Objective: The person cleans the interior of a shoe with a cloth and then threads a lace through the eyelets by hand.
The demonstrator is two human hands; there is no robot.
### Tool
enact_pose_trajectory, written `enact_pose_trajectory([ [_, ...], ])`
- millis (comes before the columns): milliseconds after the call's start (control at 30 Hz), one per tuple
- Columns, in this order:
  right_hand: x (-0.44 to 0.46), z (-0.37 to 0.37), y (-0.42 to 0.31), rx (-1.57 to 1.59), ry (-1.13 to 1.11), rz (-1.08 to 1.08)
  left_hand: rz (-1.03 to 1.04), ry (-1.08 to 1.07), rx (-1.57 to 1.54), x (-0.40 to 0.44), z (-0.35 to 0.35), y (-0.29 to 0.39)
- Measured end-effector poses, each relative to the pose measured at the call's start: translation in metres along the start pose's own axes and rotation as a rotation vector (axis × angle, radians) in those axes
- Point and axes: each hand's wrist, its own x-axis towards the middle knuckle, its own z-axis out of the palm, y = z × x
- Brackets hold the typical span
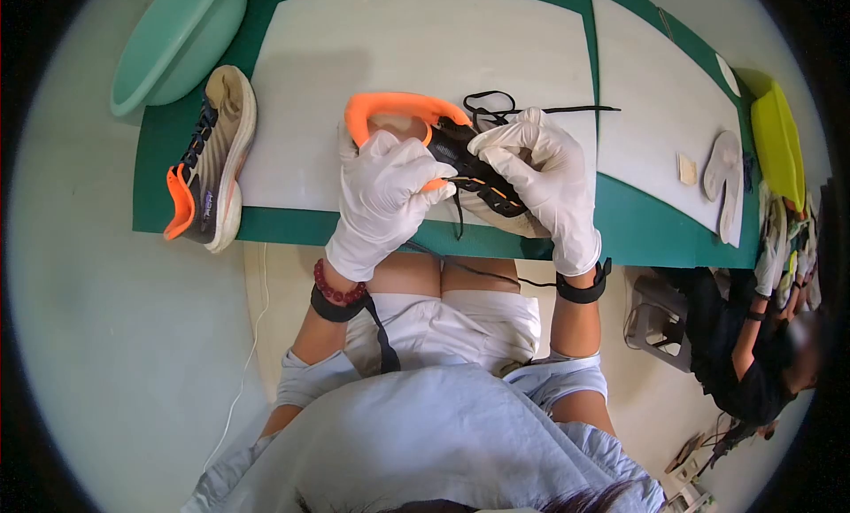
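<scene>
A running shoe with a bright orange collar and a black laced upper lies on its side at the table's front edge, its toe to the right. My left hand, in a white glove, pinches the shoe near the orange collar and the lace holes. Over the black upper is my right hand, also gloved, its fingers curled together; what they pinch is too small to tell. Black lace loops behind the shoe and stretches right across the white board. Another lace end hangs below the shoe.
A second shoe stands at the left table edge, below a green basin. To the right are insoles, a small beige piece and a yellow-green basin. Another person sits at the far right by a grey stool.
</scene>
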Motion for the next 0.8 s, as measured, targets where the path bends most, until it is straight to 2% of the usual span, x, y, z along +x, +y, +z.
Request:
enact_pose_trajectory([
  [800, -0.0011, -0.0012, 0.0026, -0.027, 0.054, 0.081, 0.002, -0.002, -0.011, -0.0029, 0.0022, -0.0028],
])
